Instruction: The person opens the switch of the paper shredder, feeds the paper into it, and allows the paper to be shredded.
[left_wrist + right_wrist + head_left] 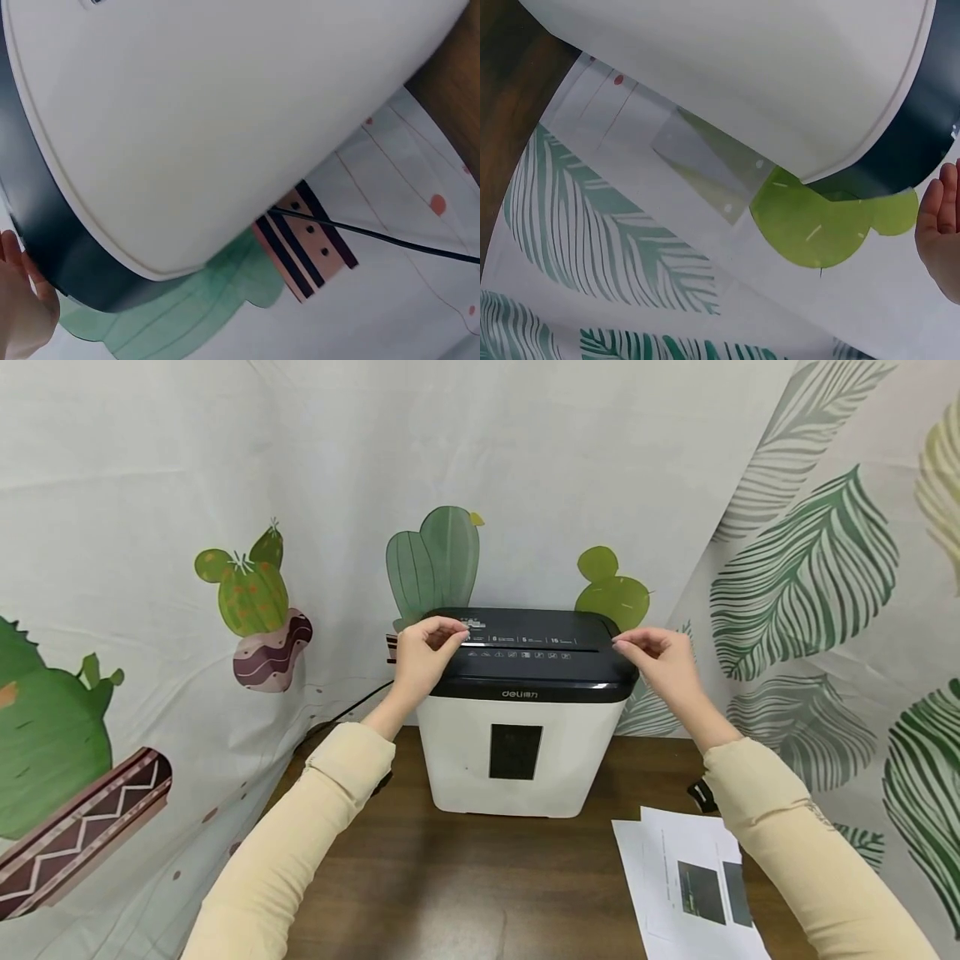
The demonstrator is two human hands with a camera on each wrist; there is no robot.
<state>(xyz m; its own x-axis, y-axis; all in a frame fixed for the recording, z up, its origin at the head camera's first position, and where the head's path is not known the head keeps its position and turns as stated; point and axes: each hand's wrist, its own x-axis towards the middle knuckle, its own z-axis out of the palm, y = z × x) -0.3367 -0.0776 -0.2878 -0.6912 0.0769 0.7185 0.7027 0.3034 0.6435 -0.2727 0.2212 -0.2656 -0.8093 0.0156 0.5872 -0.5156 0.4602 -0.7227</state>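
Note:
A paper shredder (465, 739) with a white bin and a black top stands on the wooden table against the back cloth. My left hand (423, 656) is over the left end of its black lid (540, 670), thumb and forefinger tips close together near the slot. At the lid's right edge, my right hand (663, 662) has thumb and forefinger close together in the same way. No sheet shows between the hands. The left wrist view has my left hand (26, 304) beside the lid's edge; the right wrist view has my right hand (943, 232) with relaxed fingers.
Printed sheets of paper (652, 868) lie on the table (450, 877) at the front right, partly under my right forearm. A black cord (352, 706) runs left from behind the shredder. Cloth (330, 460) with cactus and leaf prints hangs behind and on both sides.

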